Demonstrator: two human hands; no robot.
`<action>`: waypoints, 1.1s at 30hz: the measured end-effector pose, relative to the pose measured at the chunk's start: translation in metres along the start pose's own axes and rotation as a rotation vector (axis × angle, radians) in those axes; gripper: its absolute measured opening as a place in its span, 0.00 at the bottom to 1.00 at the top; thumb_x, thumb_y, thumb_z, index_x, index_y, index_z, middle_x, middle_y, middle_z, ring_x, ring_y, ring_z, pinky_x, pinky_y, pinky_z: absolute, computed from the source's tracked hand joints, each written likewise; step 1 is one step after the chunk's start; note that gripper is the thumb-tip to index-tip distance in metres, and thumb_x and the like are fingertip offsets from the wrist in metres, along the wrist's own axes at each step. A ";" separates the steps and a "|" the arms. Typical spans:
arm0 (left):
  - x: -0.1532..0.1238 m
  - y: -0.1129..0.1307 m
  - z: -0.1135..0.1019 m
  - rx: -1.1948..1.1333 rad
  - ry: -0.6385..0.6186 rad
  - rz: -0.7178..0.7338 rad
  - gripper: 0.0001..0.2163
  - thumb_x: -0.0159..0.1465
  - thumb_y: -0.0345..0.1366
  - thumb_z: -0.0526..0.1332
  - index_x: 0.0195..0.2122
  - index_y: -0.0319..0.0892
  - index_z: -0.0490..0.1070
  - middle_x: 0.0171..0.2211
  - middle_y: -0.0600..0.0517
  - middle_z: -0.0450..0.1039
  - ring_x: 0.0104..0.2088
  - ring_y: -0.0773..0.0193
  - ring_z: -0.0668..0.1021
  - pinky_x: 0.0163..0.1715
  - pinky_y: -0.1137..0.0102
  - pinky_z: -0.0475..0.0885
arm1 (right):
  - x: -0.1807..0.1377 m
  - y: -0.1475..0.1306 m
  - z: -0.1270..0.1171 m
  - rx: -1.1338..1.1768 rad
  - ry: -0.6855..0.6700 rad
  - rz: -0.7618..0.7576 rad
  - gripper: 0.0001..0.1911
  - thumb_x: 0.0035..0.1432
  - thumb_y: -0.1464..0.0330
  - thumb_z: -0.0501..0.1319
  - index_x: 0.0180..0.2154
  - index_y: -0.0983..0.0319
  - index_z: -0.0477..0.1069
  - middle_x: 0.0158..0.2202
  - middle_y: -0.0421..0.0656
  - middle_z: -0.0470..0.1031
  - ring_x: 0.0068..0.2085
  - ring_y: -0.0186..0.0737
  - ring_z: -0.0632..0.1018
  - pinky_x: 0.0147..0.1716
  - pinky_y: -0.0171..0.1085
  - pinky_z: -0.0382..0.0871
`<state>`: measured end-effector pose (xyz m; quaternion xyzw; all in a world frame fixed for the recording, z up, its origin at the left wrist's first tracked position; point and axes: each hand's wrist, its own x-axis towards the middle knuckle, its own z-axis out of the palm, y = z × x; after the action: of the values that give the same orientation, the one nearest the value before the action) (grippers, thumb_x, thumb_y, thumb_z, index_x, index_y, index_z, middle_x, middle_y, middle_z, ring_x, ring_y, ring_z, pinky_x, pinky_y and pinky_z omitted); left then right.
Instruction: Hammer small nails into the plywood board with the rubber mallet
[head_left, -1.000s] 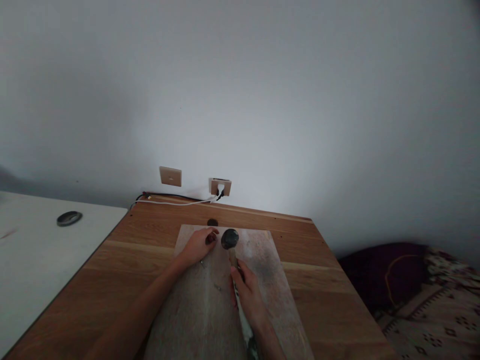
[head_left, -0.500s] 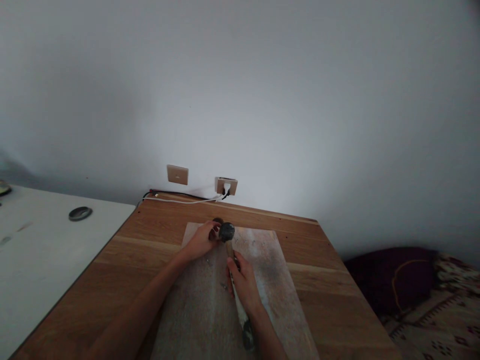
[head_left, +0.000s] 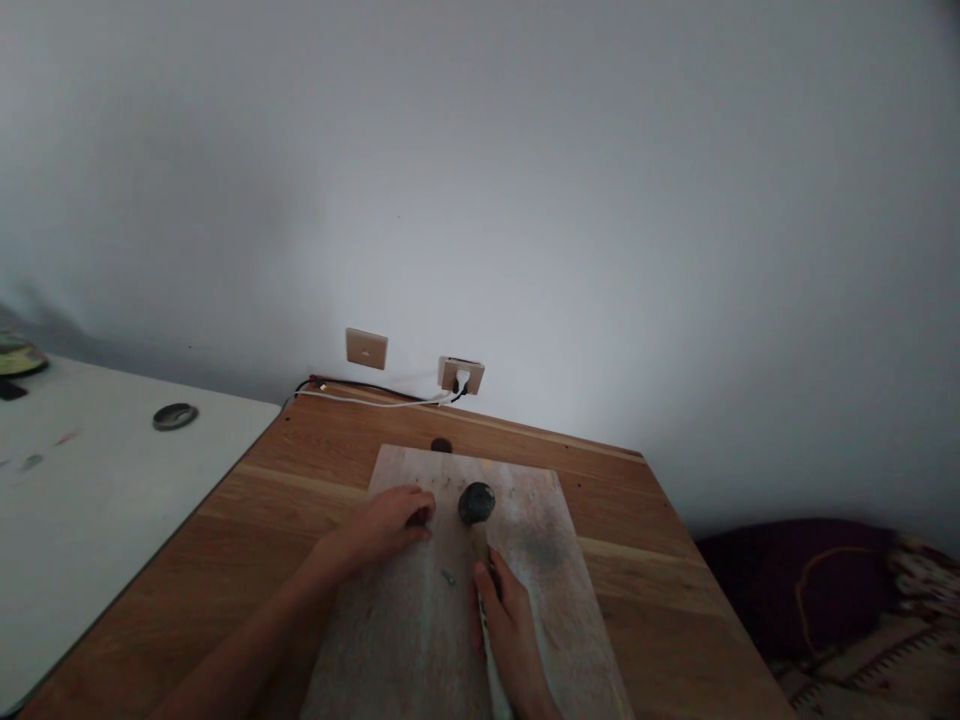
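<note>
A pale, worn wooden board [head_left: 420,640] lies flat on the wooden table. My right hand [head_left: 510,615] is wrapped round the handle of a mallet [head_left: 476,503], whose dark round head points away from me above the board. On the board's left side rests my left hand [head_left: 397,522], fingers curled and thumb close to them; whatever they may pinch is hidden. Between both hands lies a small metal nail or screw [head_left: 448,577]. Small marks or nails, too tiny to make out, run in a row near the board's far edge.
The wooden table [head_left: 300,500] meets the wall, where a wall socket [head_left: 462,376] holds a plug with cables [head_left: 375,402]. A dark round hole or disc [head_left: 441,445] sits behind the board. On the white table [head_left: 97,500] is a grey ring [head_left: 175,416]. Dark fabric [head_left: 802,580] lies right.
My left hand has drawn back from beside the mallet head, down and left onto the board. The mallet, in my right hand, has shifted slightly right and nearer. The view has tilted a little.
</note>
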<state>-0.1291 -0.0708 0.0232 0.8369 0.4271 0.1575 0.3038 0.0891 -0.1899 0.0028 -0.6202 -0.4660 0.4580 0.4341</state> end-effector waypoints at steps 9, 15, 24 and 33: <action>0.046 -0.011 -0.001 -0.146 0.311 -0.076 0.05 0.62 0.31 0.60 0.36 0.43 0.75 0.37 0.49 0.81 0.40 0.57 0.80 0.45 0.66 0.71 | 0.000 -0.008 0.002 -0.008 -0.029 0.004 0.31 0.66 0.44 0.54 0.49 0.63 0.76 0.23 0.38 0.68 0.20 0.38 0.68 0.16 0.35 0.62; 0.049 -0.014 0.004 -0.041 0.317 -0.050 0.05 0.63 0.32 0.62 0.36 0.42 0.77 0.40 0.47 0.80 0.44 0.55 0.79 0.48 0.64 0.72 | -0.002 -0.008 0.002 0.004 -0.009 -0.013 0.28 0.66 0.45 0.56 0.49 0.60 0.77 0.23 0.38 0.70 0.20 0.38 0.68 0.16 0.35 0.61; 0.048 -0.018 0.011 -0.004 0.348 -0.085 0.09 0.62 0.29 0.62 0.43 0.41 0.76 0.38 0.47 0.80 0.40 0.56 0.80 0.46 0.64 0.73 | 0.022 -0.023 0.011 0.111 -0.113 -0.055 0.24 0.64 0.46 0.58 0.37 0.61 0.72 0.24 0.35 0.68 0.17 0.31 0.66 0.13 0.31 0.59; 0.046 -0.015 0.007 -0.109 0.345 -0.144 0.20 0.58 0.22 0.62 0.52 0.41 0.75 0.45 0.45 0.82 0.46 0.54 0.82 0.48 0.64 0.72 | 0.049 -0.039 0.038 0.143 -0.205 -0.068 0.19 0.64 0.50 0.57 0.34 0.59 0.66 0.23 0.32 0.64 0.13 0.29 0.65 0.09 0.30 0.59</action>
<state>-0.1079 -0.0296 0.0083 0.7471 0.5224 0.2993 0.2816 0.0519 -0.1302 0.0245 -0.5215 -0.4947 0.5360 0.4427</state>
